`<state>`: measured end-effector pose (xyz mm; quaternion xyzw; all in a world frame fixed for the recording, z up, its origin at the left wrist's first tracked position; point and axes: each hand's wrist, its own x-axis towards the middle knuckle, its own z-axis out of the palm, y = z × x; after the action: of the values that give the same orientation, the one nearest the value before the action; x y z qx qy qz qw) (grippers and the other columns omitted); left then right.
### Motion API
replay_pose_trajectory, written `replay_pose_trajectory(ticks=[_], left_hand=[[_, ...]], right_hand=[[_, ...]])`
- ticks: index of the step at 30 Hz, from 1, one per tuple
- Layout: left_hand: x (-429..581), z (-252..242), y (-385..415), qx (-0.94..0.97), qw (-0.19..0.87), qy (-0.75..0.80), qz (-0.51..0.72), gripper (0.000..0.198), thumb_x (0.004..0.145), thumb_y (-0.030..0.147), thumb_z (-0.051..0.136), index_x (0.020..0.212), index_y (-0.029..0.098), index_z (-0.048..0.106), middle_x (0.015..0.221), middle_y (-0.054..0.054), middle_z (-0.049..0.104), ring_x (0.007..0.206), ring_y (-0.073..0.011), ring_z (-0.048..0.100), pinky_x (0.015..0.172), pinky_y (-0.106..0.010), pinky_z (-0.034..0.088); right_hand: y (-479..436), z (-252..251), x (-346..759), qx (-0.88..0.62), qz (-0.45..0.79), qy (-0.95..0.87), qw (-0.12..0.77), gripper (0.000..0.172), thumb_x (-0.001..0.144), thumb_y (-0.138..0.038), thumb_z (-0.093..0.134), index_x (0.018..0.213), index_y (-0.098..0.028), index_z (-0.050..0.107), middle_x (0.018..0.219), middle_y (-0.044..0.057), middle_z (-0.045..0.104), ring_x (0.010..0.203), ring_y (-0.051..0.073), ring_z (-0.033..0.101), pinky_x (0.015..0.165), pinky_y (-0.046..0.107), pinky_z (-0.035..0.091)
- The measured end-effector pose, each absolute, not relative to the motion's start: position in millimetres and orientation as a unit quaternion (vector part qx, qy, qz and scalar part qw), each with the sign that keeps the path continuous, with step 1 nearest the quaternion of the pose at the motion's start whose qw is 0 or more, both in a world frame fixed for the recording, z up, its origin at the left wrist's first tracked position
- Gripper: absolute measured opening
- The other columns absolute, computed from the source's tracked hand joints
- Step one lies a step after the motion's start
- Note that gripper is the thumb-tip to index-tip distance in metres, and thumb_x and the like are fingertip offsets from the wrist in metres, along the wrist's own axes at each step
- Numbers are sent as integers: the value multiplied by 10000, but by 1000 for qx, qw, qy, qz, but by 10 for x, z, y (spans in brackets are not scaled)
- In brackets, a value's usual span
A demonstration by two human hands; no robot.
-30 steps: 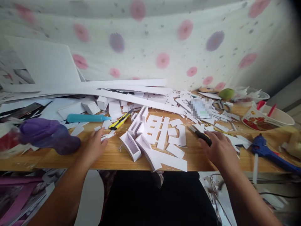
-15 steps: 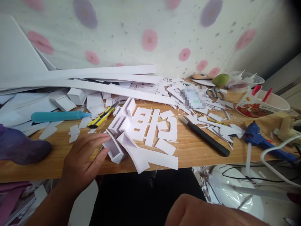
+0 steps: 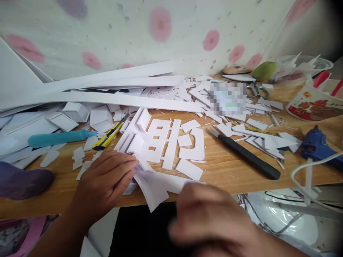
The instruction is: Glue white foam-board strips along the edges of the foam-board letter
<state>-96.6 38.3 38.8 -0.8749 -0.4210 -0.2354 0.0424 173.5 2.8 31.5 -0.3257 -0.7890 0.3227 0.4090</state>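
Note:
A white foam-board character [image 3: 157,141], partly built up with raised walls on its left side, lies near the table's front edge. My left hand [image 3: 109,178] is at its lower left, thumb and fingertips pinched on a raised white wall. At the bottom right my right hand [image 3: 206,214] is blurred in front of the table edge, its fingers curled; what they hold, if anything, cannot be made out. A flat curved white piece [image 3: 155,192] sticks out over the edge between both hands.
A yellow cutter [image 3: 109,135] and a teal tube [image 3: 61,138] lie at the left. To the right are a black-handled knife [image 3: 249,157], a blue glue gun [image 3: 316,144], scissors [image 3: 258,91] and a paper bowl [image 3: 313,101]. White scraps and long strips [image 3: 120,100] spread across the back.
My left hand has moved right and closed at the raised wall, covering the box-like part. My right hand has come up into view from the bottom edge. The view has shifted slightly.

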Motion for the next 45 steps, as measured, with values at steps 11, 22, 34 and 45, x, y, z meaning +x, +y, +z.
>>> replay_pose_trajectory(ticks=[11,22,34,45], left_hand=[[-965,324,328,-873,47,-430,-226,397,830,59,591,1194,218,609,1159,-45,651,1060,-215,616,979,-391,475],[-976,320,330,-873,45,-430,-224,389,840,63,578,1203,202,609,1169,-57,656,1046,-222,612,958,-397,456],[-994,286,338,-876,69,-419,-227,336,847,59,581,1165,150,637,1158,-85,669,1009,-227,632,924,-410,476],[-979,273,335,-868,63,-426,-246,374,823,36,606,1167,177,642,1146,-77,679,1016,-234,637,929,-429,485]], right_hand=[[487,54,1030,-459,196,-851,165,165,902,-194,582,786,-153,692,782,77,677,702,244,661,564,319,468],[454,-115,996,-437,112,-859,242,137,829,-101,625,711,-171,628,704,40,645,604,199,605,477,286,361],[445,-107,988,-430,93,-857,269,153,797,-90,664,684,-177,611,675,21,632,578,198,595,454,313,336],[462,-87,1112,-462,256,-803,277,120,826,-125,609,713,-151,644,707,28,622,640,150,582,571,254,415]])
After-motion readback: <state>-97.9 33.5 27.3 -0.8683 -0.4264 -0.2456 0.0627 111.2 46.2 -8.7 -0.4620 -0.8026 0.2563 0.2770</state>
